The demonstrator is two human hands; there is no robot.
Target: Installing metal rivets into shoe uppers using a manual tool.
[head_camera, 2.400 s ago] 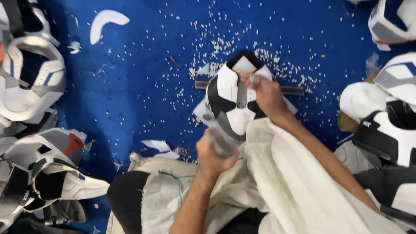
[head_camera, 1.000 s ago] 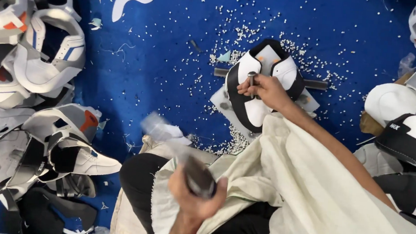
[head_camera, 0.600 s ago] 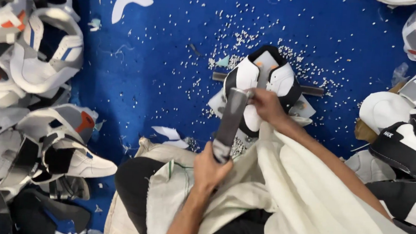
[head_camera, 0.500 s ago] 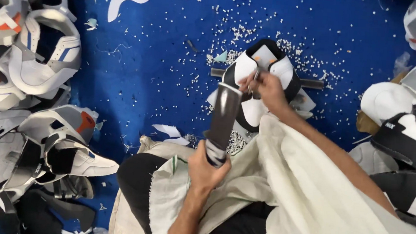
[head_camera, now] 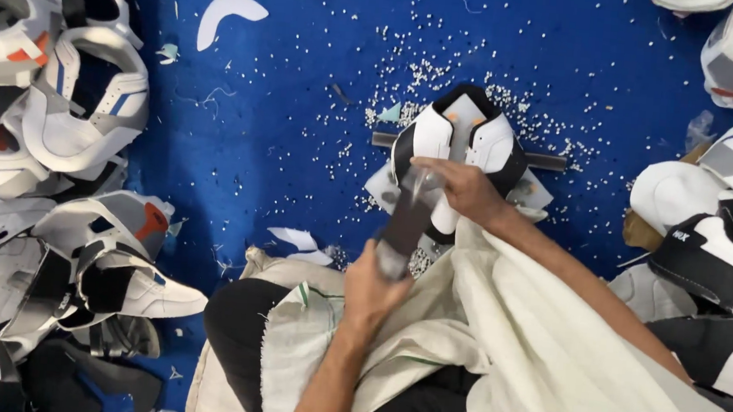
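Note:
A black and white shoe upper [head_camera: 463,139] lies flat on the blue floor over a dark metal bar [head_camera: 544,162]. My right hand [head_camera: 459,187] rests on the upper's near side, fingers pinched on something small that I cannot make out. My left hand [head_camera: 373,289] grips the handle of a dark mallet-like tool [head_camera: 406,222], whose blurred head is down at my right hand's fingertips over the upper. A cream cloth [head_camera: 538,350] covers my lap and right forearm.
Piles of white, black and grey shoe uppers lie at the left [head_camera: 51,120] and right [head_camera: 722,234]. Small white punched bits [head_camera: 430,63] are scattered around the work spot. A white crescent offcut [head_camera: 229,12] lies at the back left.
My left hand had pulled the tool back toward my lap, then swung it forward and down onto the upper. My right hand stayed on the upper.

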